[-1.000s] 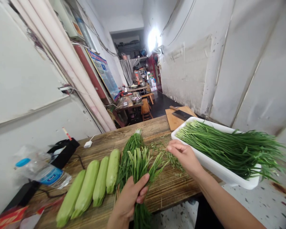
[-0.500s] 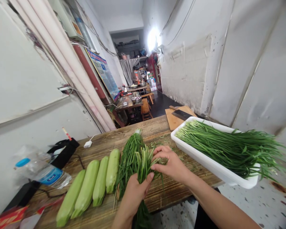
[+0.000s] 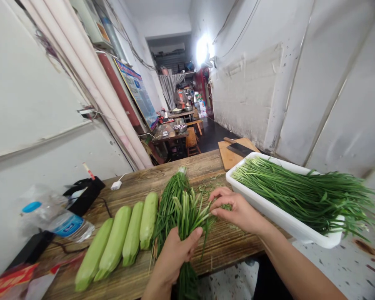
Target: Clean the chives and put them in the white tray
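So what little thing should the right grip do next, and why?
Maybe the right grip should gently tug the stalks leaning sideways from the green bunch. It's right by their ends, though I can't tell whether it's touching them. The left grip is wrapped around the bunch, so that could keep the rest steady.

Bunched greens [image 3: 187, 212] between squashes [image 3: 115, 243] and tub [image 3: 275, 211]

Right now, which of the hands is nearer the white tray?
Right. The right hand is just left of the white tray; the left hand is farther left, gripping green stalks.
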The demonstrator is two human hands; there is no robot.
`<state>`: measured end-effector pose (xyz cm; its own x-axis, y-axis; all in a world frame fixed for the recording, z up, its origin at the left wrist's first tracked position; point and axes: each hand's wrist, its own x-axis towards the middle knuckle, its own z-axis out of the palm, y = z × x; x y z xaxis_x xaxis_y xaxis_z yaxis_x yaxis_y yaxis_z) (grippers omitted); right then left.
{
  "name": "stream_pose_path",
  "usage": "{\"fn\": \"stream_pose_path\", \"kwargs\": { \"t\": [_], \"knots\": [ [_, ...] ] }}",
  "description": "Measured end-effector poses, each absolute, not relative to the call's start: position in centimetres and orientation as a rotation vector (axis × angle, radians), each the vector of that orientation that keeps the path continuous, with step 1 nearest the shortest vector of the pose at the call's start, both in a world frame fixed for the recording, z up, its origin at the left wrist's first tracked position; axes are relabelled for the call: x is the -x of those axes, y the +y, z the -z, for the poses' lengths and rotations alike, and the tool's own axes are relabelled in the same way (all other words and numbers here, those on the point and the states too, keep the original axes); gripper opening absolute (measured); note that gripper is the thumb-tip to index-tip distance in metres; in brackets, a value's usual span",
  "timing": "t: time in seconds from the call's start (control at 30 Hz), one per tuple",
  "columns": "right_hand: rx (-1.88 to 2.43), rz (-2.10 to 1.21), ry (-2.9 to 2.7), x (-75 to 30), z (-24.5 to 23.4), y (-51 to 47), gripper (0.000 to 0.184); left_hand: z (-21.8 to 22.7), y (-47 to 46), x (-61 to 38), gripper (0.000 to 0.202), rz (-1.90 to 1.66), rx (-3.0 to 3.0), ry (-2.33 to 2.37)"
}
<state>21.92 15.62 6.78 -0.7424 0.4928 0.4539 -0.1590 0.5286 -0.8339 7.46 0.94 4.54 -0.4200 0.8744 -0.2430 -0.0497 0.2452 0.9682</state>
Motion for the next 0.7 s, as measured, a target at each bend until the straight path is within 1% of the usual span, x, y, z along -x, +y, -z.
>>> {"fn": "stream_pose_path", "kwargs": {
  "t": [0.2, 0.3, 0.37, 0.5, 0.6, 0.7],
  "knots": [
    [0.395, -1.250, -1.993, -21.6, -6.7, 14.9, 0.016, -4.9, 0.9, -7.7, 0.052, -1.315, -0.644, 1.477],
    [0.401, -1.280, -1.976, -21.3, -6.6, 14.4, 0.011, -4.6, 1.0, -7.8, 0.051, -1.310, -0.616, 1.478],
    [0.393, -1.264, -1.998, -21.1, -6.7, 14.2, 0.006, -4.4, 1.1, -7.8, 0.050, -1.300, -0.627, 1.484],
    [0.434, -1.172, -2.033, -20.9, -6.7, 13.8, 0.004, -4.4, 1.2, -8.1, 0.052, -1.307, -0.686, 1.529],
    [0.443, -1.155, -2.035, -20.9, -6.5, 13.7, 0.004, -4.5, 1.4, -8.3, 0.055, -1.336, -0.771, 1.623],
    [0.410, -1.159, -2.036, -21.0, -6.6, 13.5, 0.010, -4.7, 1.4, -8.4, 0.056, -1.366, -0.813, 1.686]
  ]
}}
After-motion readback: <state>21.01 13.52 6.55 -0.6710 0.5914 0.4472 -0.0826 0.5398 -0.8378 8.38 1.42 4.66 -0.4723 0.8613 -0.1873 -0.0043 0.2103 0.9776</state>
